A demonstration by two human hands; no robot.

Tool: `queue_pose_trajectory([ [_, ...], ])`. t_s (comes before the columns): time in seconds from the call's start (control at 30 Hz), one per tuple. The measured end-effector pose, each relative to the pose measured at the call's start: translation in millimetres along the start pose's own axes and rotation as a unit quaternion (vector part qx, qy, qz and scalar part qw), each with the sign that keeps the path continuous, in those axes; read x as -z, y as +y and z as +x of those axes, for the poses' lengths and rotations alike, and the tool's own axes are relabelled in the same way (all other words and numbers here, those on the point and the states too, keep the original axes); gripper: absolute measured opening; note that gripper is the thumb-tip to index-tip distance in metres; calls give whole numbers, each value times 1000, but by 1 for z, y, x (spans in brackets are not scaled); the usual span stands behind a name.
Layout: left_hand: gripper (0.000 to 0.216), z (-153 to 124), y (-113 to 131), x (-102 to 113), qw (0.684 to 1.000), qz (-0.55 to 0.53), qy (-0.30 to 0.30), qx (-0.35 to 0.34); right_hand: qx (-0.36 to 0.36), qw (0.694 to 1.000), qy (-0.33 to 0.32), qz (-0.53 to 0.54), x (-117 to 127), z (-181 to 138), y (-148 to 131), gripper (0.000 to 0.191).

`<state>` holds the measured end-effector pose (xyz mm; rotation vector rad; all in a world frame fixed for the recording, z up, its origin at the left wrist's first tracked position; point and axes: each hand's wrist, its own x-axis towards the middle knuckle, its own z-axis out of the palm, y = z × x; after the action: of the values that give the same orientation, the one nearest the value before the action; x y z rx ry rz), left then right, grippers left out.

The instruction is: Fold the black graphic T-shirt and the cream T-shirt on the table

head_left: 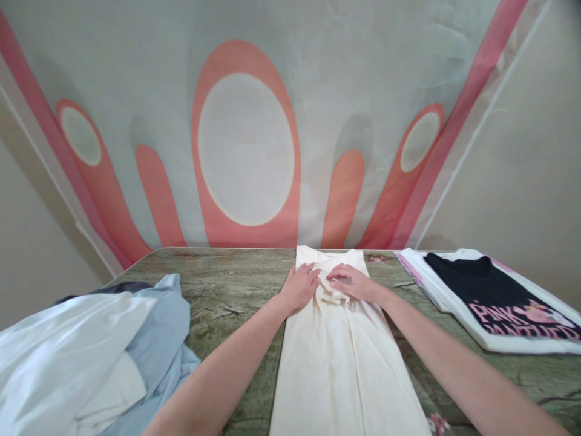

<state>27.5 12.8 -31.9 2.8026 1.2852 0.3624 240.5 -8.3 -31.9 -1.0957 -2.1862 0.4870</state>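
Note:
A long cream sleeveless dress [327, 369] lies lengthwise on the table, its neckline toward the far edge and its lower part running out of view at the bottom. My left hand [301, 284] rests flat on the left side of its upper part, fingers stretched out. Opposite it, my right hand [354, 282] lies on the fabric with fingers extended and slightly bent. Between and just below the two hands the cloth is bunched into creases. Neither hand grips anything that I can see.
On the left is a loose heap of white and light blue clothes [158, 339] with something dark behind. Folded garments are stacked at right, a black printed T-shirt [481, 290] on top. The wood-patterned table [236, 303] ends near a wall with a pink-and-grey backdrop [313, 121].

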Motion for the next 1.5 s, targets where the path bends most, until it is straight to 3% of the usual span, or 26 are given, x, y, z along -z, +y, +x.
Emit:
queue_pose_trajectory([
  [0.17,40,-2,5,8,999,-17,23,-30,-59,997,21,50,7,-4,-6,25],
  [0.37,43,-5,5,7,995,-27,-51,-77,-63,997,3,37,5,-4,-12,19],
  [0.5,45,-4,2,6,994,-44,-58,-83,-39,999,-8,21,2,-3,-11,17],
  [0.6,46,0,-6,6,996,-49,-47,-50,-77,994,45,-55,4,-3,2,20],
  [0.7,44,2,-18,5,999,-24,-38,14,-124,971,95,-180,6,-6,18,23],
  [0.83,44,2,-28,3,998,4,-45,50,-164,947,49,-271,4,-12,31,38],
  [1.1,46,-2,-23,9,993,42,-57,92,-129,951,10,-282,-6,-9,34,45],
  [1.37,51,-4,-29,12,982,84,-33,163,-85,961,-56,-258,-8,25,40,50],
  [1.5,58,-5,-41,11,979,59,-50,186,-107,956,-7,-272,-10,36,36,52],
])
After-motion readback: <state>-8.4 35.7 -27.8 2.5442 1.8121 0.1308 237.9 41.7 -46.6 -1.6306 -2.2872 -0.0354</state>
